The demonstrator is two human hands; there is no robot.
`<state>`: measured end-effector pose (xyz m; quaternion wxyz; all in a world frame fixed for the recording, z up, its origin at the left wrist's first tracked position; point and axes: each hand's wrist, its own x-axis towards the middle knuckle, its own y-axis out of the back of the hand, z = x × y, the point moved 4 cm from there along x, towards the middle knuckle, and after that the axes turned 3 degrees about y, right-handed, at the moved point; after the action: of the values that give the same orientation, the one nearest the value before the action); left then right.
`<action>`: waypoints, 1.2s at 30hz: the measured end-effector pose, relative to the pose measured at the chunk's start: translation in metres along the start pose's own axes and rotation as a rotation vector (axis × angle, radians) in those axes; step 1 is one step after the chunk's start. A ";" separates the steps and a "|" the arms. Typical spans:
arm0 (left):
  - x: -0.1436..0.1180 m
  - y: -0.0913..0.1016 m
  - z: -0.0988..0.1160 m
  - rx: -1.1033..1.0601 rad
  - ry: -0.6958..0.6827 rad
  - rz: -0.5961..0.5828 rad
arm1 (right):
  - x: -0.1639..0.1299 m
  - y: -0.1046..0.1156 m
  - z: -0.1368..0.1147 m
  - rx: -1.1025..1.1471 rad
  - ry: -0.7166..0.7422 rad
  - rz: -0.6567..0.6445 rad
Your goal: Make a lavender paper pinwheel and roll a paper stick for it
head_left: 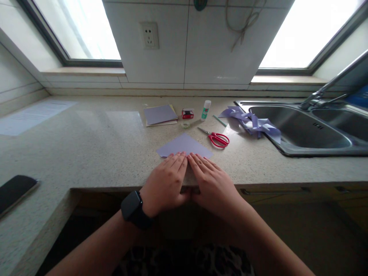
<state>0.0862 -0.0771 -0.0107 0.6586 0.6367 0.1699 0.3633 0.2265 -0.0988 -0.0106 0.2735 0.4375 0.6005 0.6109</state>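
A purple sheet of paper (185, 143), folded to a triangle, lies on the counter with its point away from me. On its near edge press the flat, stretched-out fingers of my left hand (166, 180), a black watch on that wrist. Beside it, fingertips almost meeting, my right hand (214, 180) lies on the same edge with straight fingers. Both thumbs hang below the counter's front edge. Red-handled scissors (219, 140) lie just right of the paper, blades pointing left. Behind the paper is a small roll of clear tape (185, 125).
A glue stick (206, 110) stands upright near a small red box (188, 113). Stacked paper (161, 115) lies left of them. A green stick (220, 121) and purple folded-paper pieces (253, 122) lie by the sink (301, 149). A dark phone-like object (17, 191) rests far left.
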 end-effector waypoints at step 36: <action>-0.052 0.005 0.013 0.064 0.080 0.320 | -0.036 -0.013 -0.022 -0.091 0.088 0.434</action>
<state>0.0581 -0.1227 -0.0167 0.5645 0.6612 0.1039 0.4831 0.2214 -0.1388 -0.0281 0.1285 0.5166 0.4756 0.7003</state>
